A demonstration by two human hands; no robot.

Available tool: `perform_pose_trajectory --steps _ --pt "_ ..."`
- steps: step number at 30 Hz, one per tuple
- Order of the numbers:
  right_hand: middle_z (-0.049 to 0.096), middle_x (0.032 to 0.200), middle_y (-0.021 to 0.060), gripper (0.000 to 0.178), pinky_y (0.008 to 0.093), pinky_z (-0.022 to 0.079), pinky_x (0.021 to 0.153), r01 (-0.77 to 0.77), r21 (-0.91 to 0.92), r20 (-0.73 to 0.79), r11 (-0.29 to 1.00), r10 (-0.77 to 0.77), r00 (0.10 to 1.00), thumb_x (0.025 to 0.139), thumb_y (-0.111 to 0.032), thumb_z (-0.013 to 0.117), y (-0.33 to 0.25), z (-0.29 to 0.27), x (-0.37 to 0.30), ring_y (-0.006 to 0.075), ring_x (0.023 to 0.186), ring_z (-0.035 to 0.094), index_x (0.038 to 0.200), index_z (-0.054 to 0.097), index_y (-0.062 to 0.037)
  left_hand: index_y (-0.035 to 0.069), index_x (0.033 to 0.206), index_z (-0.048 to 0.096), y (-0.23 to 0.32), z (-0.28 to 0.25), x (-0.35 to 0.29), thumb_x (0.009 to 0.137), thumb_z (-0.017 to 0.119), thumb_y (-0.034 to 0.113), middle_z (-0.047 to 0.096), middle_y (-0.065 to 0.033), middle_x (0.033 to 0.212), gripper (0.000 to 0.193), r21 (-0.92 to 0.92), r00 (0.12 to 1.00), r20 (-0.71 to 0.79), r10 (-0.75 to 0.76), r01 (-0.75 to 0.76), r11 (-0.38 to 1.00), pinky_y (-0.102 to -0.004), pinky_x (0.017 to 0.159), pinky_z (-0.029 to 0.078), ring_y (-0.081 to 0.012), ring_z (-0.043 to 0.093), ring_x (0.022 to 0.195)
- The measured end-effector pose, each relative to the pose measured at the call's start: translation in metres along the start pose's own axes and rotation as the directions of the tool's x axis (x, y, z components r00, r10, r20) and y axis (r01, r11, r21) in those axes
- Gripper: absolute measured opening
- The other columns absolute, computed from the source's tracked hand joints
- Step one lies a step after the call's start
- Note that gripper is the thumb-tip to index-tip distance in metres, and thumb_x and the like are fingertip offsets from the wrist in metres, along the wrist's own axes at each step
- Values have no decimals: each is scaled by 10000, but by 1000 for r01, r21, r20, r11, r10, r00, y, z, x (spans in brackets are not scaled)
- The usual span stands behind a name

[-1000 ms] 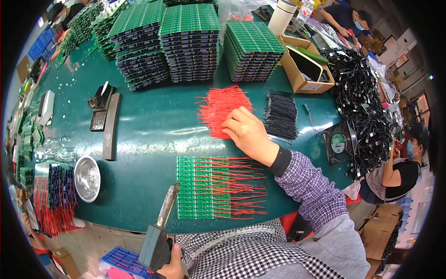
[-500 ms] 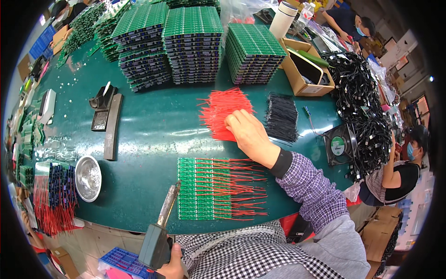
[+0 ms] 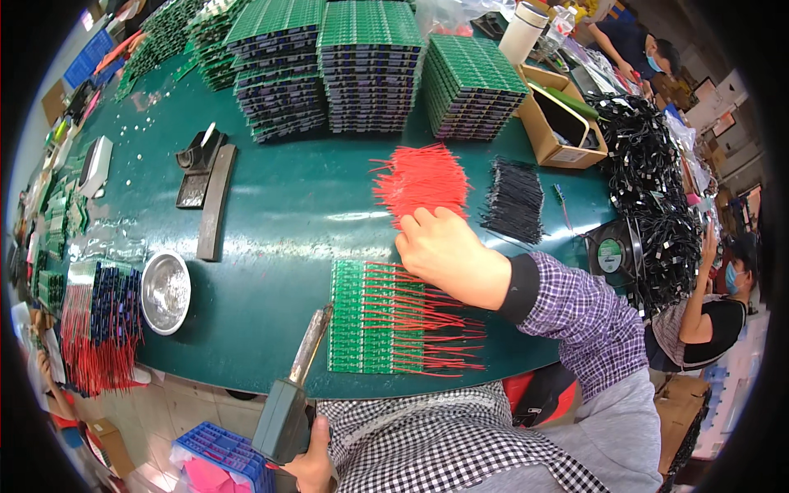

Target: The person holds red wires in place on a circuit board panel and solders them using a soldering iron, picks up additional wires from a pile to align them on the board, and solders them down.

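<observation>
In my left hand [image 3: 314,458], at the lower edge, I grip a dark green soldering gun [image 3: 283,421]. Its long metal barrel slants up, with the tip at the left edge of a green circuit board panel [image 3: 347,337]. Rows of thin red wires [image 3: 450,333] run from the panel out past its right side. My right hand [image 3: 448,251] is closed above the panel's upper right, just below a pile of red wires [image 3: 423,181]. Its fingertips point down and inward; whatever they pinch is hidden. Right of that pile lies a bundle of black wires [image 3: 514,201].
Tall stacks of circuit boards [image 3: 370,74] stand at the back. A metal bowl [image 3: 166,293], a black holder [image 3: 197,168] and wired boards [image 3: 103,329] are at left. On the right are a cardboard box [image 3: 563,152], a fan [image 3: 612,255] and heaped black cables [image 3: 649,181]. Other people sit nearby.
My right hand has drawn back from the red wire pile toward the panel. The soldering gun's tip stays by the panel's left edge. The whole view has shifted slightly.
</observation>
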State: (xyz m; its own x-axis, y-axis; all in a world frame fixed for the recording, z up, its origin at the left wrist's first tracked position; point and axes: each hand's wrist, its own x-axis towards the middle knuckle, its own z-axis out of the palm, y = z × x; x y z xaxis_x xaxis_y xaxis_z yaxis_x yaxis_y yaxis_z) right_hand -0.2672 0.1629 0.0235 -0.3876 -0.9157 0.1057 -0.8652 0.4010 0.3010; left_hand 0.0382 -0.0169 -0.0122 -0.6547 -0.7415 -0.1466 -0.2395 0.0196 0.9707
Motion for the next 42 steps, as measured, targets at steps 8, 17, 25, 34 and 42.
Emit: perform_pose_trajectory --steps 8,17,25,34,42 --pt "609 841 80 112 334 517 676 -38 15 94 999 37 995 699 -148 695 -7 15 3 226 844 623 738 656 -52 -60 1256 567 -16 -7 -5 818 716 -95 648 -159 1130 464 -30 995 -16 103 -104 994 -264 473 468 -139 573 637" --pt "557 807 56 153 331 460 638 -17 173 -190 985 51 980 704 -145 673 -18 -6 -6 208 799 582 821 650 -50 -67 1312 538 12 3 -5 789 753 -70 653 -208 1204 565 -185 998 -42 -51 42 982 -286 520 536 -169 624 704" --pt "617 892 64 315 337 471 647 88 576 -377 813 168 911 711 -91 673 -83 -15 -27 217 790 604 1011 679 5 -62 1301 552 8 -14 -10 762 772 -71 666 -206 1166 582 -77 992 -88 -92 85 993 -297 549 550 -184 642 723" --pt "605 866 64 257 316 522 635 52 688 -332 724 250 910 724 -43 692 -103 1 -37 208 773 587 973 676 20 -53 1220 643 4 -29 -22 776 807 -27 697 -156 1097 474 160 990 14 -139 135 978 -307 686 551 -190 663 820" --pt "673 932 98 323 332 524 612 39 709 -302 704 253 919 705 -27 709 -105 3 -38 223 749 614 1022 686 32 -41 1155 689 6 -33 -23 795 848 56 720 -128 1039 405 320 993 78 -87 57 946 -344 819 544 -213 677 915"
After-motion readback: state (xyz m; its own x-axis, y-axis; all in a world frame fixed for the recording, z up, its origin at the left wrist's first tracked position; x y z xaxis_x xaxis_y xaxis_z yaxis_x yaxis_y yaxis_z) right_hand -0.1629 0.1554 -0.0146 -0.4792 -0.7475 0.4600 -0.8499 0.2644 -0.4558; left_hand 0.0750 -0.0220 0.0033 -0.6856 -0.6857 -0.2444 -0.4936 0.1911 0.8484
